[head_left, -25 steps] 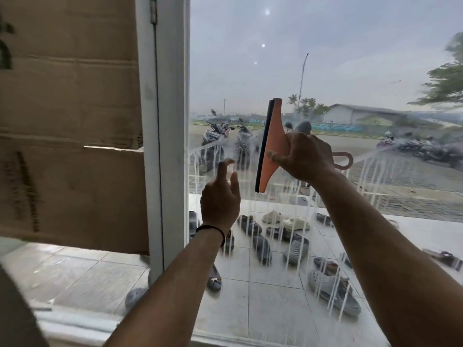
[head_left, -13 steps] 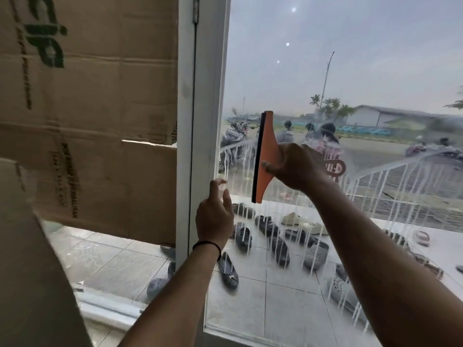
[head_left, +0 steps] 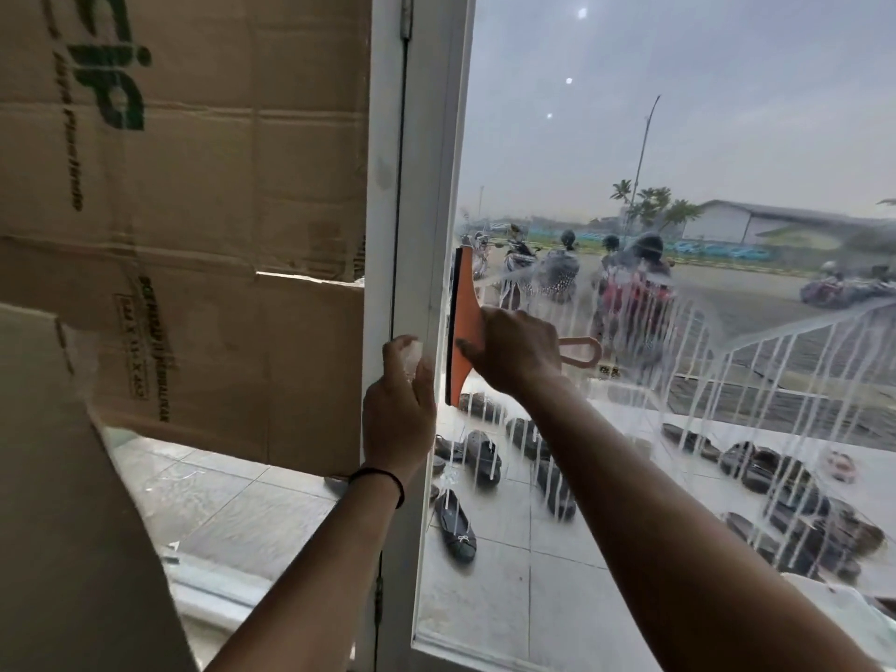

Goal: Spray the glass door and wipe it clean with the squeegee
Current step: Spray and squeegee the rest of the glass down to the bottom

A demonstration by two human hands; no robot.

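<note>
The glass door [head_left: 654, 138] fills the right half of the head view, with white foam streaks [head_left: 785, 380] running down its lower part. My right hand [head_left: 514, 354] grips an orange squeegee [head_left: 464, 322] by its body. The looped handle [head_left: 582, 352] sticks out to the right. Its black blade stands upright against the glass, right at the pane's left edge by the white door frame [head_left: 426, 186]. My left hand [head_left: 400, 409], with a black wristband, rests on that frame just left of the blade. Its fingers are loosely bent and hold nothing.
Large cardboard sheets [head_left: 194, 196] cover the area left of the frame, and another piece [head_left: 68, 502] stands close at the lower left. Behind the glass are several shoes [head_left: 485, 460] on a tiled porch and parked motorcycles [head_left: 635, 288].
My right hand has dragged the squeegee leftward across the glass to the frame edge. My left hand has shifted from the glass onto the frame.
</note>
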